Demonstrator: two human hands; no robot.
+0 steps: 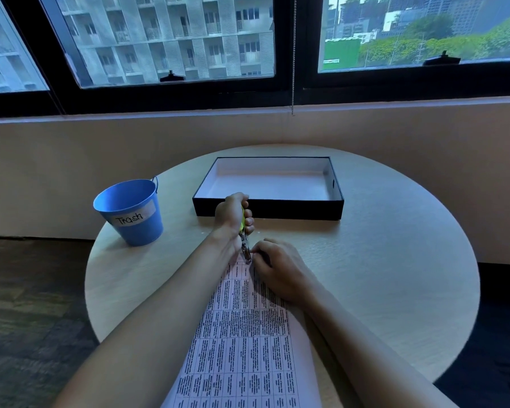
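One round tabletop (pixel 380 260) stands below a black-framed window, and it carries everything else. A printed sheet (pixel 248 334) runs from the near edge toward the centre, covered in a grid of small text too blurred to read. Both forearms lie along its sides and hide its long edges, so whether more sheets lie beneath it cannot be told. One shallow black box (pixel 265 209) with a white inside sits toward the far edge, open at the top. One blue bucket (pixel 136 231) stands at the left edge, and a white label (pixel 131 219) on it reads "Trash". The left hand (pixel 231 214) is just in front of the box's near wall, its fingers wrapped tight round the yellow-green handle of one staple remover (pixel 244 242). The tool's metal tip points down onto the far corner of the sheet. The right hand (pixel 277 266) rests there with its fingers curled, the tips pressing the sheet just beside the tip.
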